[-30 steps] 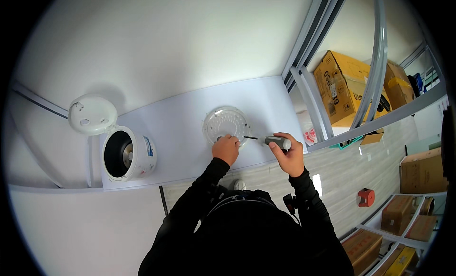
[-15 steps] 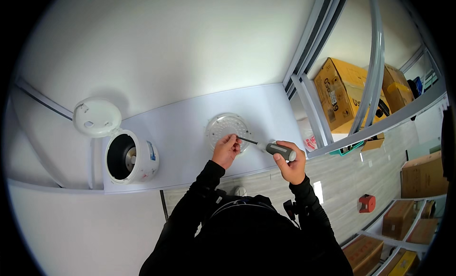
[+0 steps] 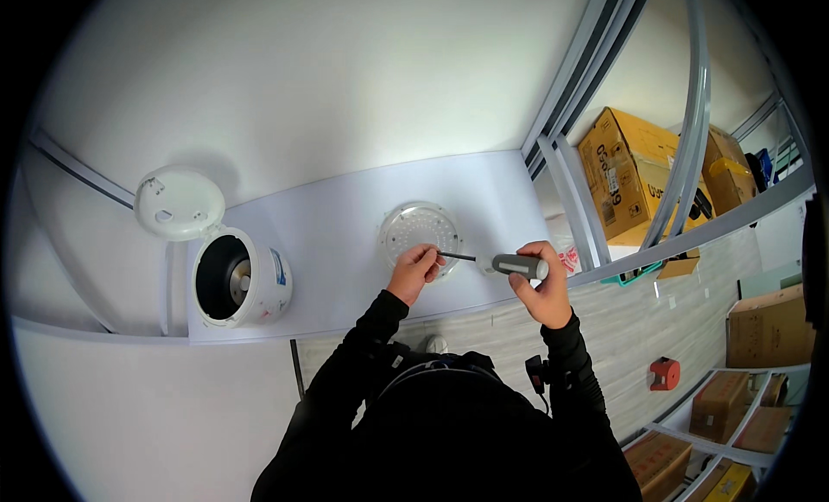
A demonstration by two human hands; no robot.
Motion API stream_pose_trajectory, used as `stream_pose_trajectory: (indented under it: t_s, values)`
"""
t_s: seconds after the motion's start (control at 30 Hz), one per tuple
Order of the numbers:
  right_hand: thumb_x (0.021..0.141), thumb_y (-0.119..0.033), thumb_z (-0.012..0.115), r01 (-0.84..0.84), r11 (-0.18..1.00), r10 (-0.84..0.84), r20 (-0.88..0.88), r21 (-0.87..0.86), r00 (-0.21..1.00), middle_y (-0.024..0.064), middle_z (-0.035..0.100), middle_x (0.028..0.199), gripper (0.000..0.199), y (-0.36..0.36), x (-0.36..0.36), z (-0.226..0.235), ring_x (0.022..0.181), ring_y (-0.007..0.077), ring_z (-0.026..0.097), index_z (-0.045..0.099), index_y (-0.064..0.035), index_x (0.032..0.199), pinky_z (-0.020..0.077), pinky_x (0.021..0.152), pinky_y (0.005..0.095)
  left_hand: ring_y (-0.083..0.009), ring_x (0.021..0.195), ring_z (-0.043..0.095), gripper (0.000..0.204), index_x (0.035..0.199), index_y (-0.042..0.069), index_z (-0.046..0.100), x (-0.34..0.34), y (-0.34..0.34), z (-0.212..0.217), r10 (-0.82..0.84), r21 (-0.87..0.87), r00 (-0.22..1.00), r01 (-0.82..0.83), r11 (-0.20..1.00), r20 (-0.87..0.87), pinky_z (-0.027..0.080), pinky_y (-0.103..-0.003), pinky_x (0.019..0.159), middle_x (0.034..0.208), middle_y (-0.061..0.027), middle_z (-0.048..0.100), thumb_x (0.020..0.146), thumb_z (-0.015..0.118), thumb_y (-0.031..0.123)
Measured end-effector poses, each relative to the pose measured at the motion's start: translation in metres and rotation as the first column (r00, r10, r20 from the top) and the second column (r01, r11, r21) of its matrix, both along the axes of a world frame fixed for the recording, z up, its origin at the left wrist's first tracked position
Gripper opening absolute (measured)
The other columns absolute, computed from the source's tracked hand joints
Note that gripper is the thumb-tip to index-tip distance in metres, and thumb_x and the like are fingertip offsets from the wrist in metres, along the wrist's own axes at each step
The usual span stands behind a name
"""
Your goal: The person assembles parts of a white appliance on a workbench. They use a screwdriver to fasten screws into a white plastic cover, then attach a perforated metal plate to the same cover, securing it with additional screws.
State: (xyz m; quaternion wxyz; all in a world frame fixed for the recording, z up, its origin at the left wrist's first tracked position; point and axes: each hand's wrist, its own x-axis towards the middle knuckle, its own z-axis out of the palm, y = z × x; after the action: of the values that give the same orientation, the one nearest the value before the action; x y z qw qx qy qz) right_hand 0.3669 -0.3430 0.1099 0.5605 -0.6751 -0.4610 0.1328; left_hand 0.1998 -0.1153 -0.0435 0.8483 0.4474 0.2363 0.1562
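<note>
We see the person's right hand (image 3: 547, 295) with its grip closed around the thick grey handle of a screwdriver (image 3: 518, 267), which points leftward above the pale, smooth counter (image 3: 337, 243). Its slim dark shaft (image 3: 458, 256) reaches to the left hand (image 3: 415, 273), whose thumb and fingers are closed together at the tip; we cannot tell whether that grip also pinches something small. Beyond the left fingertips we find a round white disc (image 3: 420, 217) dotted with small holes, lying on the counter and partly covered by the hand. Well apart, at the counter's left end, we see a white, rounded appliance (image 3: 269, 288) with a dark hollow inside, its white oval lid (image 3: 180, 205) swung open behind it. To the right we notice a large yellow cardboard box (image 3: 635, 174) beyond the grey metal frame (image 3: 577, 201), and a small red stool (image 3: 665, 374) on the floor (image 3: 604, 329).
</note>
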Motion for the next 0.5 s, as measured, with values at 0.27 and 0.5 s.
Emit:
stream_pose_trajectory:
  t_s: [0.27,0.5]
  values:
    - [0.092,-0.012,0.08,0.06,0.997,-0.062,-0.034,-0.054,0.998,0.0071,0.072,0.085,0.03,0.012,-0.005,0.007,0.067,0.0102,0.06,0.062,0.0006,0.112,0.0495,0.061,0.0275,-0.0125,0.081,0.058,0.018,0.118,0.006,0.069,-0.009,-0.014,0.0,0.08,0.659,0.99,0.019,0.752,-0.119,0.049,-0.029,0.072,0.098,-0.0026,0.069,0.107,0.066,0.02]
    - [0.089,-0.019,0.083,0.009,0.987,0.017,0.166,-0.158,0.986,0.0093,0.07,0.07,0.034,0.027,-0.015,0.005,0.057,0.0213,0.068,0.064,-0.002,0.111,0.0534,0.056,0.033,-0.0332,0.1,0.069,0.028,0.118,0.008,0.071,-0.02,-0.026,0.022,0.185,0.945,0.945,0.225,0.236,-0.271,0.057,-0.045,0.083,0.108,-0.0105,0.066,0.093,0.078,0.02]
